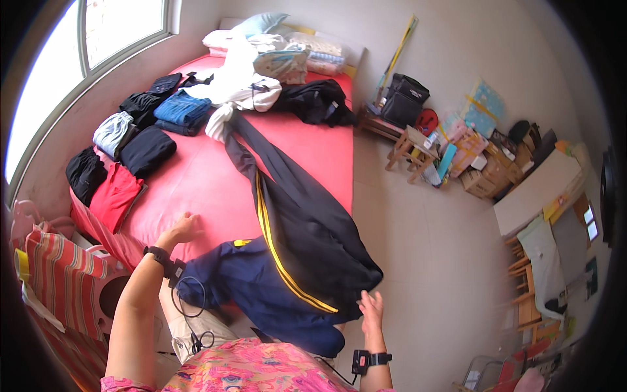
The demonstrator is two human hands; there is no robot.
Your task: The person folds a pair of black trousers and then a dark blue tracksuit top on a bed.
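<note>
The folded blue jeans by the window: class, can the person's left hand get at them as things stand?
Probably not without leaning: the left hand rests near the bed's edge, the folded blue jeans lie far across; nothing blocks the way.

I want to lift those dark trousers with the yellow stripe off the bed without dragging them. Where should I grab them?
Take the dark trousers at the wide end hanging over the bed's near edge, by the right hand, coming from below. The legs trail away up the bed, so that end probably lifts free first.

Home bedroom, red-sheeted bed [196, 176], folded clothes [147, 124], pillows [281, 52], arched window [98, 32]
</note>
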